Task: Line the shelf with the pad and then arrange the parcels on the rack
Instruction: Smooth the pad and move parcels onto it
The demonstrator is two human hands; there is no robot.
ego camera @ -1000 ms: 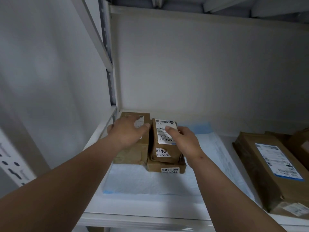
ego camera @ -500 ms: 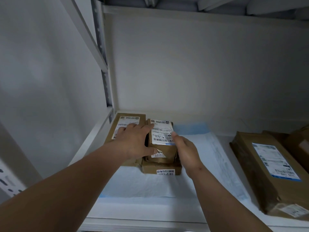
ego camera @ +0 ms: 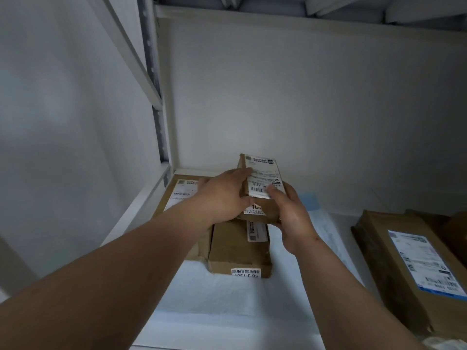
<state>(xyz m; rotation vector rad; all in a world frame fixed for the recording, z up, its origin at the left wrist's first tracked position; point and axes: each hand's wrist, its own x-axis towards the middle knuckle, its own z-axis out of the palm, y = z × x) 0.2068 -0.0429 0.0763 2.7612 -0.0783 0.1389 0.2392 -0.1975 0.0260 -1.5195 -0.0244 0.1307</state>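
Observation:
A white pad with a blue edge [ego camera: 227,296] lies on the white shelf [ego camera: 141,210]. On it sit a flat brown parcel [ego camera: 177,195] at the far left and a smaller brown parcel [ego camera: 237,248] beside it. Both my hands hold a small brown parcel with white labels [ego camera: 262,180], tilted up and raised above the smaller one. My left hand [ego camera: 225,195] grips its left side. My right hand [ego camera: 290,215] grips its right and lower edge, thumb on the label.
A large brown parcel with a blue-edged label [ego camera: 409,269] lies on the shelf at the right, with more brown parcels [ego camera: 454,231] behind it. A grey upright post [ego camera: 156,97] stands at the left. Another shelf [ego camera: 303,13] hangs overhead.
The small labelled parcel has been lifted off the lower parcel and tipped upward. My left hand moved from the flat left parcel onto its side.

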